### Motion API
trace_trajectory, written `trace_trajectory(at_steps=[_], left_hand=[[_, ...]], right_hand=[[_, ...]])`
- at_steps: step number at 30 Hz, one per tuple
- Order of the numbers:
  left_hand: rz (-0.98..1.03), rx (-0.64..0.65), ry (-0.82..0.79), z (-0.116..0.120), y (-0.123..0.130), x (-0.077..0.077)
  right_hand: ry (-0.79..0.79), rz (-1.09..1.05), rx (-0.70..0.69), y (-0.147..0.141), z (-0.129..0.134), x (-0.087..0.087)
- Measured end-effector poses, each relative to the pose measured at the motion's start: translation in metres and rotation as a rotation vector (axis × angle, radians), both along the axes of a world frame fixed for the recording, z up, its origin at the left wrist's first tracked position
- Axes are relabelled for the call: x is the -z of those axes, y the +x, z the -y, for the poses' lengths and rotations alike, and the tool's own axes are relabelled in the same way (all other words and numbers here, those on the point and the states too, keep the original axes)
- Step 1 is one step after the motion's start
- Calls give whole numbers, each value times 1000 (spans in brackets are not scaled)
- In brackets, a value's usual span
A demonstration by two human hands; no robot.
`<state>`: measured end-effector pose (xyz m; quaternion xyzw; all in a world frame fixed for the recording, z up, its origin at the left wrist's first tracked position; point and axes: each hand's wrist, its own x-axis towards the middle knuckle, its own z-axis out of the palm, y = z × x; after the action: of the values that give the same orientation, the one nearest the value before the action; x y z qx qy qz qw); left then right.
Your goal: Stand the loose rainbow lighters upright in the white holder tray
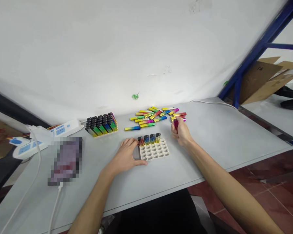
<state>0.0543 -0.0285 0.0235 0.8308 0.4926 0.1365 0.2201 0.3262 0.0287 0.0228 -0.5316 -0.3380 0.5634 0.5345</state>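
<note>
A white perforated tray [154,150] lies at the middle of the table, with several black-topped lighters [152,139] upright along its back row and bare holes in front. My left hand [127,155] braces the tray's left side, thumb along the front corner and fingers by the end lighter. Right of the tray, my right hand [182,131] is closed around a red lighter [176,124], mostly covered by the fingers. Just behind that hand begins a loose pile of shiny multicoloured lighter-shaped pieces [146,123], lying flat by the wall.
To the left stands a filled block of black-topped lighters [101,125] in another tray. White power strips [61,130] and a pixelated device [65,161] with a white cable [55,203] lie further left. A blue metal frame [256,48] and cardboard boxes [261,76] are at right.
</note>
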Motion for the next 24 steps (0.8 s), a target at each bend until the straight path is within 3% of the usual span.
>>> trace_trajectory(at_steps=[24], left_hand=[[2,-1,-14,0,1,-2]], right_hand=[[17,-41,-4,-3,1,3]])
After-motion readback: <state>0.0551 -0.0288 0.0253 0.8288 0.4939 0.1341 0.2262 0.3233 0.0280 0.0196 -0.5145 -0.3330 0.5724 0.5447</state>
